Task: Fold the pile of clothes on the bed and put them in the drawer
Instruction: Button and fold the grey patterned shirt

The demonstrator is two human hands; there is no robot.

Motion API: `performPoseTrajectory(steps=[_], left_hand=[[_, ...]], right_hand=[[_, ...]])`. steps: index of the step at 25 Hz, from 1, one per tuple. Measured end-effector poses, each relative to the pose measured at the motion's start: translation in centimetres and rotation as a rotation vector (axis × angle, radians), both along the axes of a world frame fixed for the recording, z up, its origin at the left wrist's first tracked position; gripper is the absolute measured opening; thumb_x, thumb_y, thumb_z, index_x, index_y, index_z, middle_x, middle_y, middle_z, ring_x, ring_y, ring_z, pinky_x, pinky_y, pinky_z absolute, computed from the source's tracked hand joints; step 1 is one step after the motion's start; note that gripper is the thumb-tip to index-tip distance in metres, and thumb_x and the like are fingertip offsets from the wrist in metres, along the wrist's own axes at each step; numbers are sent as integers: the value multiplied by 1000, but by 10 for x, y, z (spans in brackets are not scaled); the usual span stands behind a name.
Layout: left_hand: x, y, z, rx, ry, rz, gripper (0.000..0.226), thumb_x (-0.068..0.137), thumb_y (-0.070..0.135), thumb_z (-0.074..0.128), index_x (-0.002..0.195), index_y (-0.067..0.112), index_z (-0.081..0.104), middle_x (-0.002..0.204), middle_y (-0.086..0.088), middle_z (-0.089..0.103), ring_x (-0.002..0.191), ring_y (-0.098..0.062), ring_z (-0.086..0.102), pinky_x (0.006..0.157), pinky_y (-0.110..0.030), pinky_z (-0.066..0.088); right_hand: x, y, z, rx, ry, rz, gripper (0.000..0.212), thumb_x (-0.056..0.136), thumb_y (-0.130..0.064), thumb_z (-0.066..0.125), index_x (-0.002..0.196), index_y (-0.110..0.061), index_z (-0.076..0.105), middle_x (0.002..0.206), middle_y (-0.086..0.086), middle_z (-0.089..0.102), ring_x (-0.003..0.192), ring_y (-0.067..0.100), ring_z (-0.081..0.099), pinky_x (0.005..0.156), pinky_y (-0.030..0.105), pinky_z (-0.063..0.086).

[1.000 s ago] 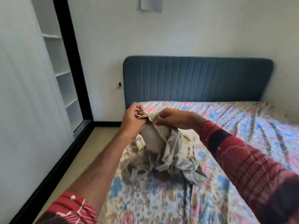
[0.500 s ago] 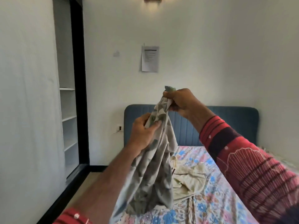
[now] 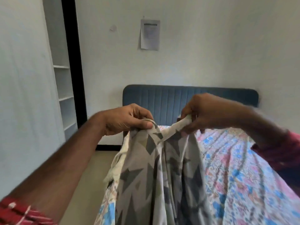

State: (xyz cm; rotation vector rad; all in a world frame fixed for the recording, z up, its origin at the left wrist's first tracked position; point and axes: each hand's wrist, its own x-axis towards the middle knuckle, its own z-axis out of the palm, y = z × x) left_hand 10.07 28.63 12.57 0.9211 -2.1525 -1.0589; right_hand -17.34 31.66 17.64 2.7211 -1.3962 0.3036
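Left hand (image 3: 129,120) and right hand (image 3: 203,114) each pinch the top edge of a grey patterned garment (image 3: 155,176), held up over the floral-sheeted bed (image 3: 235,168), its long axis hanging downward. Open wardrobe shelves (image 3: 64,82) appear bare. Writing on the wall paper (image 3: 150,34) is illegible.

Soft even daylight; motion blur, wide-angle bending at edges.
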Motion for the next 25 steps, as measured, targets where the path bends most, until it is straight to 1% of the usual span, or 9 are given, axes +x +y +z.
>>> performPoseTrajectory(steps=[2, 3, 6, 8, 11, 14, 16, 18, 25], left_hand=[[-12, -4, -39, 79, 5, 32, 10, 92, 5, 69, 83, 6, 74, 74, 0, 69, 68, -7, 62, 62, -18, 49], [-19, -7, -65, 120, 47, 50, 10, 91, 6, 71, 81, 5, 74, 72, -1, 69, 66, -6, 60, 61, -18, 48], [-41, -5, -154, 228, 236, 147, 25, 84, 16, 77, 85, -9, 72, 77, -10, 67, 70, -13, 58, 64, -24, 48], [-52, 5, -217, 341, 302, 179, 36, 80, 24, 78, 86, -10, 69, 79, -13, 65, 72, -17, 57, 66, -28, 48], [-53, 23, -297, 580, 425, 154, 29, 82, 22, 83, 89, -4, 71, 85, -16, 67, 77, -24, 63, 74, -35, 52], [-49, 38, -343, 832, 809, 141, 12, 78, 10, 83, 85, 4, 76, 84, -13, 72, 75, -23, 70, 72, -33, 57], [-52, 45, -357, 903, 978, 212, 8, 82, -4, 70, 84, 1, 76, 81, -15, 73, 72, -23, 72, 68, -32, 60], [-55, 47, -369, 914, 1014, 252, 9, 81, -4, 67, 86, -2, 75, 85, -19, 73, 75, -27, 73, 70, -34, 61], [-51, 52, -365, 846, 1118, 338, 10, 77, 0, 66, 72, 1, 74, 83, -19, 74, 77, -28, 73, 72, -33, 61]], right_hand=[[3, -17, -47, -338, 237, -167, 36, 79, -61, 76, 88, -26, 75, 83, -4, 67, 89, 24, 67, 67, 31, 44], [0, -26, -79, -363, 184, -57, 36, 79, -62, 75, 86, -27, 74, 92, -3, 64, 96, 25, 63, 71, 33, 45], [-12, -28, -182, 123, -222, 414, 18, 83, -35, 83, 86, -22, 72, 102, -6, 65, 96, 15, 63, 82, 31, 50], [-17, -18, -244, 338, -426, 350, 13, 86, -23, 82, 94, -18, 72, 93, -11, 70, 88, 6, 67, 76, 27, 51], [-26, -1, -303, 365, -688, 178, 14, 82, -15, 78, 94, -22, 78, 93, -11, 74, 90, 8, 71, 76, 23, 51], [-45, 8, -324, 463, -941, 137, 18, 79, 4, 79, 89, -11, 79, 89, 2, 74, 85, 21, 71, 74, 27, 52], [-47, 12, -332, 539, -888, 170, 23, 78, 10, 79, 89, -9, 77, 90, 5, 74, 84, 27, 71, 72, 36, 54], [-43, 9, -339, 571, -860, 165, 27, 78, 17, 75, 90, -7, 75, 90, 8, 74, 86, 32, 71, 75, 45, 55], [-43, -28, -308, 537, -841, 130, 31, 81, 24, 70, 86, -6, 77, 83, 10, 76, 80, 32, 72, 70, 43, 57]])
